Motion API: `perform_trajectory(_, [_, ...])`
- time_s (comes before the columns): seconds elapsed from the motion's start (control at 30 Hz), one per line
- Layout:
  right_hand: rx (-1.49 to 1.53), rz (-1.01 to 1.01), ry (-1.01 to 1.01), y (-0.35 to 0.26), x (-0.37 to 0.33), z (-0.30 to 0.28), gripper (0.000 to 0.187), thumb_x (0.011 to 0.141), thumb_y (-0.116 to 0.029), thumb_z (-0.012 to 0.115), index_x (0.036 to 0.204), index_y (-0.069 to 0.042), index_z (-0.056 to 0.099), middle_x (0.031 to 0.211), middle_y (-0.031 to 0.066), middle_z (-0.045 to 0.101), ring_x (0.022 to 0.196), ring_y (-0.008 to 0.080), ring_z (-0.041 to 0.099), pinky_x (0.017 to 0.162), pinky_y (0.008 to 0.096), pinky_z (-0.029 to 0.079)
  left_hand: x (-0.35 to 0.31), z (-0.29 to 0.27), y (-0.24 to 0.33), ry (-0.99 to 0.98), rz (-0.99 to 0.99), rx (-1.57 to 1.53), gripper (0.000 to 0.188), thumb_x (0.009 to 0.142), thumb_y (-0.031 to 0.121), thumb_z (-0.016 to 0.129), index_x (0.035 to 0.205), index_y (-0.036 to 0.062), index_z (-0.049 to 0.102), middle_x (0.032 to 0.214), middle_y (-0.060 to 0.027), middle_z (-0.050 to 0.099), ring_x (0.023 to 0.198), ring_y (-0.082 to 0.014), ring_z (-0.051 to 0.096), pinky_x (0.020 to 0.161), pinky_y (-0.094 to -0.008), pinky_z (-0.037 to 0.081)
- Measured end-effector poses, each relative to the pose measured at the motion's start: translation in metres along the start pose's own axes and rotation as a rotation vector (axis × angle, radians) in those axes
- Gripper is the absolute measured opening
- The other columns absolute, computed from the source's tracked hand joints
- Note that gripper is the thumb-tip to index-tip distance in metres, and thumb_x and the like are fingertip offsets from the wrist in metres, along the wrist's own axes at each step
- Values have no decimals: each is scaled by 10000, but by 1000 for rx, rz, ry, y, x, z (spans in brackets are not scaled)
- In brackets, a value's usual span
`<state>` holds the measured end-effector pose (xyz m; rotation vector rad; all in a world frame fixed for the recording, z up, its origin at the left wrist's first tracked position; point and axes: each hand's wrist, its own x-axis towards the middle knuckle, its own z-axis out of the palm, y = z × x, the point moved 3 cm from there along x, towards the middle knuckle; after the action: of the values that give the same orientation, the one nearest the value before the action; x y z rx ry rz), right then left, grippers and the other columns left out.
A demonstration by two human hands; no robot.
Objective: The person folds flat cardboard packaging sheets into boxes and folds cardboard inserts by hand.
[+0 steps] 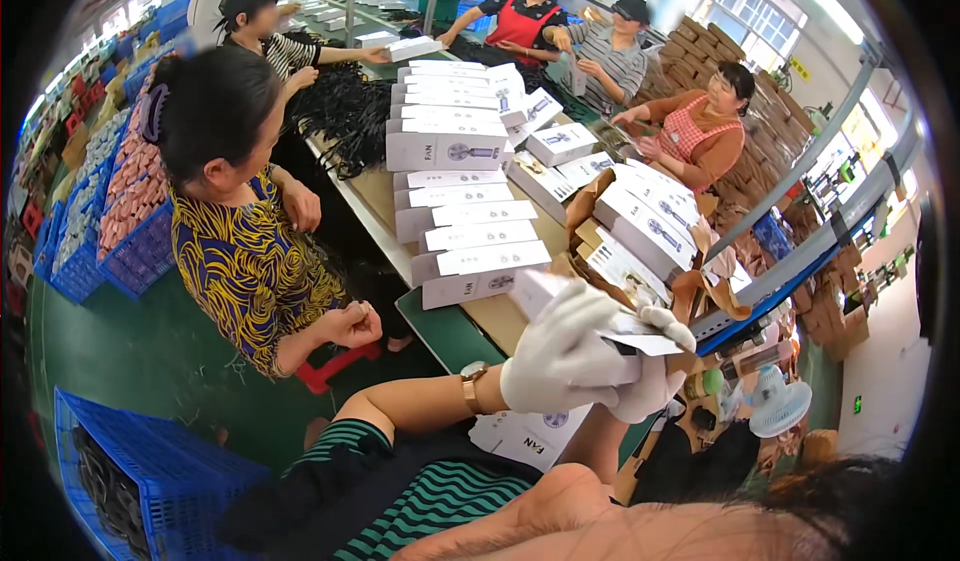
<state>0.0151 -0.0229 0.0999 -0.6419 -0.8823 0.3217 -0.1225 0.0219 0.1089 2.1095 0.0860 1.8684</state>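
My left hand (565,346), in a white glove, is closed around a white carton (648,344) close in front of me. My right hand (650,386), gloved too, grips the same carton from the right side. A pale flap of it sticks out between the two hands, above a dark gap; the fingers hide much of the rest. Below my wrists lies another white printed box (530,436), partly covered by my arms. Just beyond my hands, stacked white fan boxes (485,259) stand in rows, several with end flaps raised.
An opened brown carton (585,211) full of white boxes stands at the right of the table. A co-worker in a patterned top (240,251) sits at the left; several others work farther along. A blue crate (150,461) sits at lower left, a metal rail (800,231) at right.
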Motion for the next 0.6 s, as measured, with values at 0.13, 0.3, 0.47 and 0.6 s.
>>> perform_trajectory(0.13, [-39,25,-97,-6,3,15,450,928,-49,492,1361,64,446,1310,303,530,1216,345,536,1035,415,413,-3,-7,-16,-81,-155,23,465,615,234,853,1049,183,694,1042,-87,593,899,-281,602,760,-369,519])
perform_trajectory(0.3, [-401,-42,-420,-4,2,2,499,863,-411,669,1034,53,599,1387,349,450,1289,390,474,1068,455,347,5,-29,-40,-284,-616,-436,278,698,155,830,859,65,621,927,-103,572,874,-231,597,796,-317,473])
perform_trajectory(0.47, [-197,79,-320,9,-9,7,373,886,-307,648,1001,43,587,1283,308,542,1174,348,563,1011,452,415,-11,-21,-46,-100,-724,-733,272,783,11,740,994,50,573,1073,-85,587,985,-112,562,856,-264,462])
perform_trajectory(0.6, [-282,-14,-461,18,-4,2,193,904,-164,577,951,23,577,920,155,668,1044,344,621,930,441,461,-18,-26,-52,-265,-950,-647,486,763,15,757,1193,20,531,1156,-95,583,1058,-129,566,916,-284,461])
